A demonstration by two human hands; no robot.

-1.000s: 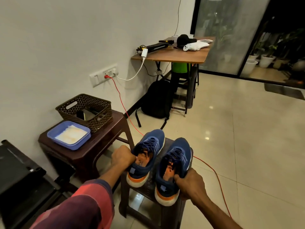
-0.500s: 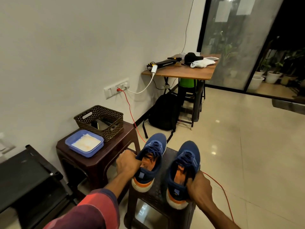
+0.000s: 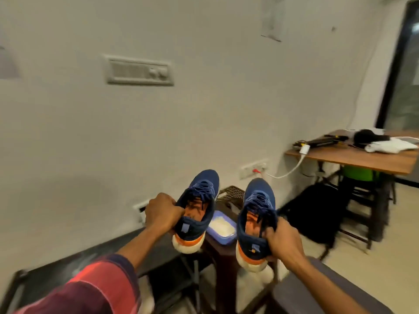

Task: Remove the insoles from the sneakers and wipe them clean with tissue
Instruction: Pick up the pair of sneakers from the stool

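Sneakers held up in the air, left hand (image 3: 161,215) gripping left sneaker (image 3: 197,208) at its collar, right hand (image 3: 283,237) gripping right sneaker (image 3: 255,223), orange insoles (image 3: 250,224) inside, blue tray (image 3: 223,227) behind, wall (image 3: 158,132), desk (image 3: 362,158) beyond

White wall (image 3: 90,132) w/ switch plate (image 3: 138,70); wooden desk (image 3: 353,158) right, tiled floor (image 3: 385,257).

Two sneakers, one (image 3: 199,207) beside the other (image 3: 256,223); two hands, left (image 3: 162,215) and right (image 3: 283,240); one blue tub (image 3: 223,232); one basket (image 3: 232,194); one backpack (image 3: 315,214); one desk (image 3: 353,158); two wall switch plates, upper (image 3: 138,70) and lower (image 3: 252,169).
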